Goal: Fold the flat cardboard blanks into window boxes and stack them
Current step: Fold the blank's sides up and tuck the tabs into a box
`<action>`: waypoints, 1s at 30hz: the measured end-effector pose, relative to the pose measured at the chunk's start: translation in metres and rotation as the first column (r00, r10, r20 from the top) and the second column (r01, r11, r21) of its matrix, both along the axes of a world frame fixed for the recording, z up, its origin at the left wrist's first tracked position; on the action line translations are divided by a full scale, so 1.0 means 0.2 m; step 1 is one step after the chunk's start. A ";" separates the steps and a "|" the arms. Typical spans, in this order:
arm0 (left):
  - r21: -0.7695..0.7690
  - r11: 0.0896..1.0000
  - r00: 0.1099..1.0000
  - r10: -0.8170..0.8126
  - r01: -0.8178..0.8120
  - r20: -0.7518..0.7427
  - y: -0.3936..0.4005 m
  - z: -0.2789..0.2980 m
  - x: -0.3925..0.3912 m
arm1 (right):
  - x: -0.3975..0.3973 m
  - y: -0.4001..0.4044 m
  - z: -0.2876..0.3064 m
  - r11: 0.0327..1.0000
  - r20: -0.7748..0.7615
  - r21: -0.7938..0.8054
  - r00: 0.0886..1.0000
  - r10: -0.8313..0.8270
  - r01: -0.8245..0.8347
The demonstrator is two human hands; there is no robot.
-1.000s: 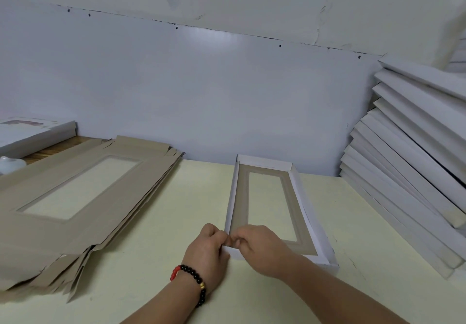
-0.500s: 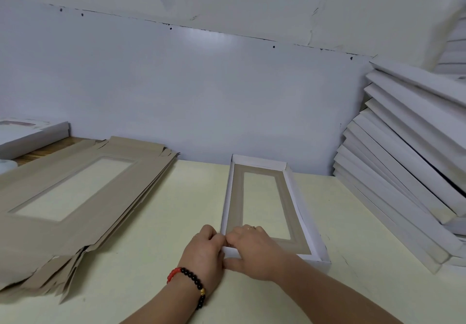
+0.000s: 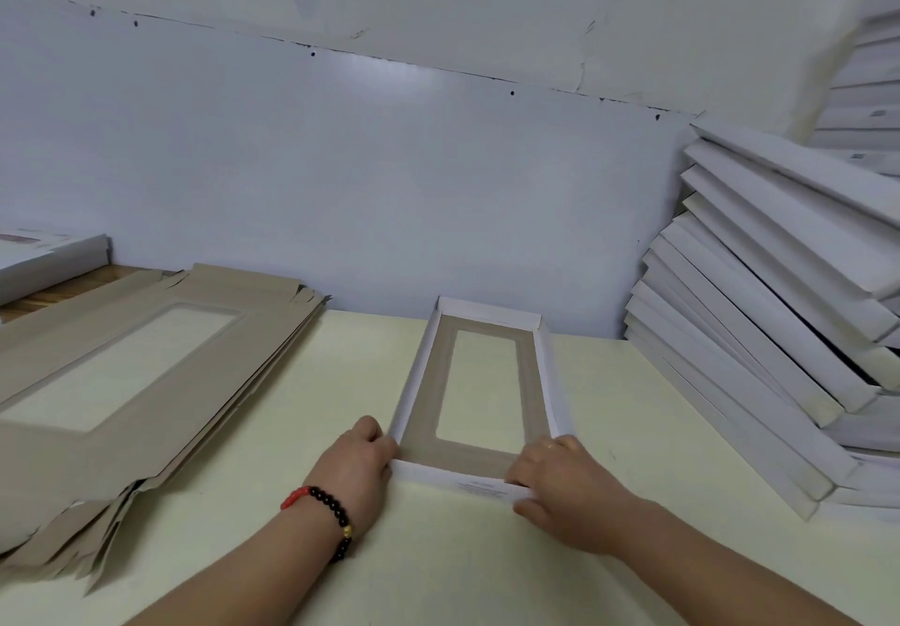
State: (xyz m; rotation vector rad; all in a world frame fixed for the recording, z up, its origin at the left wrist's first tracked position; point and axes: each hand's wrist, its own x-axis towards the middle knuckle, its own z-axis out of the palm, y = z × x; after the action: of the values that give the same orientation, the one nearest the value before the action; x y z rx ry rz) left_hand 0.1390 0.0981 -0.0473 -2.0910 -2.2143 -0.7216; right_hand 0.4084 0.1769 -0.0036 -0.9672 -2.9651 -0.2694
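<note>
A folded window box (image 3: pixel 479 333), white outside and brown inside with a rectangular cut-out, lies lengthwise on the pale table (image 3: pixel 341 382) in front of me. My left hand (image 3: pixel 355 460), wearing a bead bracelet, grips its near left corner. My right hand (image 3: pixel 560 479) pinches the near right corner, fingers curled over the low front wall. A pile of flat brown cardboard blanks (image 3: pixel 121 382) with window cut-outs lies to the left. Finished white boxes form a leaning stack (image 3: pixel 779 333) on the right.
A grey wall panel (image 3: pixel 389 187) runs close behind the table. At the far left a white box (image 3: pixel 48 260) rests on a wooden surface. The stack on the right tilts toward the table's middle.
My right hand has slid from the near left corner along the front wall to the near right corner. The left hand has stayed at the left corner.
</note>
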 end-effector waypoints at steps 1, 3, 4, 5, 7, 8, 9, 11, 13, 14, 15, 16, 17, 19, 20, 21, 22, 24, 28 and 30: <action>-0.017 1.000 1.000 0.015 -0.016 -0.016 0.01 0.01 -0.04 | 0.06 0.00 0.01 0.999 0.015 0.032 1.000 -0.004 0.004; -0.060 0.997 0.996 0.049 -0.054 -0.072 0.03 0.05 -0.09 | 0.13 -0.01 0.02 0.998 0.024 0.051 0.999 -0.032 0.031; -0.080 0.994 0.990 0.062 -0.072 -0.126 0.04 0.08 -0.09 | 0.13 -0.03 0.02 0.998 0.002 0.045 0.999 -0.044 0.044; -0.088 0.993 0.980 0.064 -0.082 -0.189 0.05 0.10 -0.08 | 0.12 -0.06 0.03 0.997 -0.015 0.064 0.999 -0.048 0.049; -0.066 0.997 0.967 0.031 -0.049 -0.254 0.05 0.12 0.01 | 0.07 -0.12 0.00 0.985 -0.052 0.155 0.996 -0.070 0.077; -0.057 0.998 0.973 -0.003 -0.011 -0.233 0.05 0.12 0.07 | 0.02 -0.15 -0.01 0.980 -0.058 0.181 0.996 -0.075 0.084; -0.058 0.998 0.980 -0.048 0.037 -0.195 0.05 0.10 0.15 | -0.02 -0.18 -0.03 0.979 -0.079 0.181 0.994 -0.076 0.090; -0.060 0.990 0.978 -0.135 0.127 -0.158 0.04 0.05 0.31 | -0.11 -0.23 -0.07 0.977 -0.095 0.203 0.994 -0.050 0.069; -0.071 0.987 0.971 -0.158 0.147 -0.178 0.02 0.00 0.42 | -0.16 -0.27 -0.09 0.981 -0.080 0.184 0.995 -0.051 0.066; -0.074 0.987 0.969 -0.156 0.144 -0.194 0.01 -0.02 0.43 | -0.17 -0.27 -0.07 0.980 -0.080 0.188 0.996 -0.043 0.057; -0.080 0.987 0.967 -0.152 0.139 -0.204 0.00 -0.03 0.43 | -0.16 -0.27 -0.05 0.981 -0.089 0.183 0.995 -0.049 0.065; -0.088 0.987 0.965 -0.153 0.137 -0.211 0.00 -0.04 0.41 | -0.14 -0.26 -0.01 0.990 -0.103 0.122 0.993 -0.058 0.071; -0.102 0.985 0.963 -0.160 0.141 -0.216 0.00 -0.04 0.40 | -0.13 -0.23 0.02 0.999 -0.078 0.003 0.996 -0.045 0.045; -0.118 0.981 0.958 -0.178 0.155 -0.226 0.00 -0.02 0.39 | -0.07 -0.15 0.08 0.977 -0.010 -0.210 0.999 -0.044 0.041; -0.120 0.980 0.956 -0.185 0.161 -0.228 0.00 -0.02 0.39 | -0.06 -0.11 0.10 0.968 0.029 -0.246 0.999 -0.039 0.045; -0.122 0.979 0.955 -0.187 0.163 -0.229 -0.01 -0.01 0.40 | -0.05 -0.08 0.12 0.966 0.050 -0.256 0.998 -0.030 0.042; -0.121 0.980 0.955 -0.185 0.161 -0.230 -0.01 -0.01 0.40 | -0.05 -0.05 0.13 0.965 0.068 -0.258 0.997 -0.020 0.037; -0.109 0.982 0.957 -0.178 0.157 -0.228 -0.02 -0.01 0.40 | -0.07 -0.02 0.13 0.961 0.091 -0.276 0.996 0.015 0.011; -0.108 0.977 0.961 -0.199 0.181 -0.191 -0.03 0.01 0.40 | -0.16 -0.02 0.07 0.965 0.123 -0.247 0.985 0.118 -0.085; -0.110 0.976 0.963 -0.206 0.189 -0.176 -0.04 0.02 0.40 | -0.18 -0.02 0.07 0.962 0.130 -0.242 0.978 0.161 -0.126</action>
State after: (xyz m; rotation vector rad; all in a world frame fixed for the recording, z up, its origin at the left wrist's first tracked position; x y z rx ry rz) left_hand 0.2192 0.0893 -0.0438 -2.3402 -1.9987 -0.4153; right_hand 0.3715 0.1731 0.0106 -0.7714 -3.2416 0.0111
